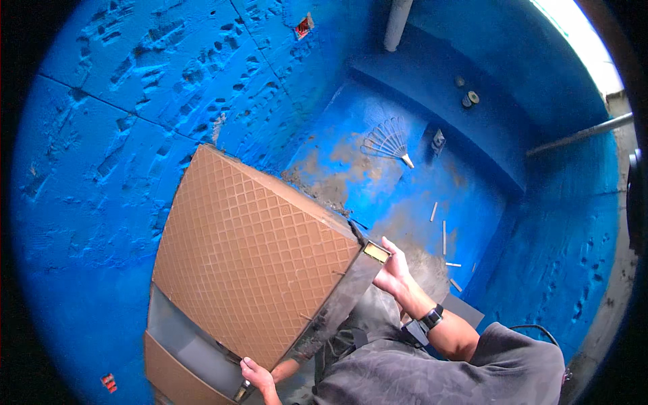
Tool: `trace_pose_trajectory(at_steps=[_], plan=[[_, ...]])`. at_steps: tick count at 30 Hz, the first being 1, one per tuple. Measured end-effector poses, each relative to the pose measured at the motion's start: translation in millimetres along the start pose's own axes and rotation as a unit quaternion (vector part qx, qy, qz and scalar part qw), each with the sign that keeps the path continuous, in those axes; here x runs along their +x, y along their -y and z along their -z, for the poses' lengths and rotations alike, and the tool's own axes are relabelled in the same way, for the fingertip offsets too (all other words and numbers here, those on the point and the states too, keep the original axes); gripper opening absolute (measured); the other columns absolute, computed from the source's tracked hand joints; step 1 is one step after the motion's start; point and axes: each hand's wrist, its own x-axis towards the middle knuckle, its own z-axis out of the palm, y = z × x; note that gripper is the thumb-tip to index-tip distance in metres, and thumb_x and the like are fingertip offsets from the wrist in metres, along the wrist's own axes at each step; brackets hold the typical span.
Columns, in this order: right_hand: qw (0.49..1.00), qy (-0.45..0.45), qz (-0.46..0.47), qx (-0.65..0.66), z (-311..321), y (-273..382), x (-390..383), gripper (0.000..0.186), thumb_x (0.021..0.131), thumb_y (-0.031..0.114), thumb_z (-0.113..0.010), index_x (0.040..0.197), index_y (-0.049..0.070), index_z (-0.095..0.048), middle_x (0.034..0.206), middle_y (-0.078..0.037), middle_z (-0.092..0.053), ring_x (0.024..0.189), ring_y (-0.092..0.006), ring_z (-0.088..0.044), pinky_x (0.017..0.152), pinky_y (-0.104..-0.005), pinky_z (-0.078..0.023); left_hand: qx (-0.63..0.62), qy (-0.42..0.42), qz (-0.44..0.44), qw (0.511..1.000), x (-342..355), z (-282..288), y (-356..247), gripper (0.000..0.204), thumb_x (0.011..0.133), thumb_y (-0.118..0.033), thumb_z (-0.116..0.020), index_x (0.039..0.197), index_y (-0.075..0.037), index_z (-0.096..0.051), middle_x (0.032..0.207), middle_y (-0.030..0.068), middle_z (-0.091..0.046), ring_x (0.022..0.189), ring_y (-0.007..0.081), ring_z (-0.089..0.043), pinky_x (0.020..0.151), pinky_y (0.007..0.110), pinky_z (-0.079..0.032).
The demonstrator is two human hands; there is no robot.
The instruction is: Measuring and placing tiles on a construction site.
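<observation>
A large tile stands tilted in front of me, its brown waffle-patterned back facing up. Along its near right edge runs a shiny grey bar, with a box-like end at the upper corner. My right hand, a dark watch on its wrist, is closed around that corner, thumb up; its other fingers are mostly hidden. At the lower corner my left hand grips the tile's edge beside the bar. Below the tile lie a smooth grey surface and another brown piece.
Blue, rough-chipped walls surround me. On the stained floor lie a wire fan rake, a trowel-like tool and several thin strips. Small round containers stand on the far ledge. A pale pipe crosses at right.
</observation>
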Motion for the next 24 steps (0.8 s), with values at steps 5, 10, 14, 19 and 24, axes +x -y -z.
trace_pose_trajectory(at_steps=[5,10,14,19,24], plan=[[1.0,0.006,-0.026,-0.004,-4,0,-4,0.055,0.104,0.043,-0.048,0.137,-0.001,-0.054,0.142,-0.019,-0.058,0.13,-0.0347,-0.054,0.116,-0.0523,-0.037,0.009,-0.006,0.003,1.0,-1,0,2,0.049,0.108,-0.033,-0.04,0.102,0.011,-0.059,0.091,0.0336,-0.063,0.087,0.0513,-0.057,0.08,0.053,-0.046],[1.0,-0.02,-0.016,-0.015,3,3,-1,0.055,0.104,0.043,-0.048,0.137,0.0,-0.055,0.142,-0.019,-0.058,0.13,-0.0339,-0.055,0.116,-0.0514,-0.037,0.002,-0.003,-0.001,1.0,2,-3,6,0.048,0.108,-0.032,-0.04,0.099,0.011,-0.057,0.091,0.0342,-0.062,0.085,0.0512,-0.057,0.078,0.054,-0.044],[0.999,0.003,-0.022,-0.03,-17,-1,-8,0.053,0.103,0.041,-0.05,0.136,0.0,-0.056,0.14,-0.018,-0.06,0.129,-0.0329,-0.056,0.115,-0.0505,-0.038,-0.008,-0.025,-0.012,1.0,0,2,0,0.044,0.106,-0.031,-0.046,0.102,0.012,-0.058,0.093,0.0316,-0.062,0.089,0.0496,-0.056,0.081,0.053,-0.045],[1.0,-0.01,-0.008,-0.005,-12,6,-4,0.051,0.102,0.04,-0.052,0.134,0.001,-0.056,0.137,-0.018,-0.062,0.125,-0.0324,-0.058,0.113,-0.0501,-0.04,0.052,-0.152,-0.177,0.971,22,-12,-75,0.039,0.1,-0.023,-0.059,0.124,0.007,-0.058,0.112,0.0247,-0.061,0.106,0.0435,-0.057,0.097,0.051,-0.046],[0.999,-0.032,-0.029,0.015,-8,2,-2,0.048,0.101,0.039,-0.053,0.131,0.002,-0.058,0.134,-0.017,-0.064,0.123,-0.0321,-0.06,0.111,-0.0498,-0.042,-0.03,0.055,-0.488,0.87,41,-31,-291,0.031,0.094,-0.013,-0.064,0.12,0.005,-0.063,0.115,0.0225,-0.065,0.109,0.0401,-0.061,0.099,0.048,-0.047]])
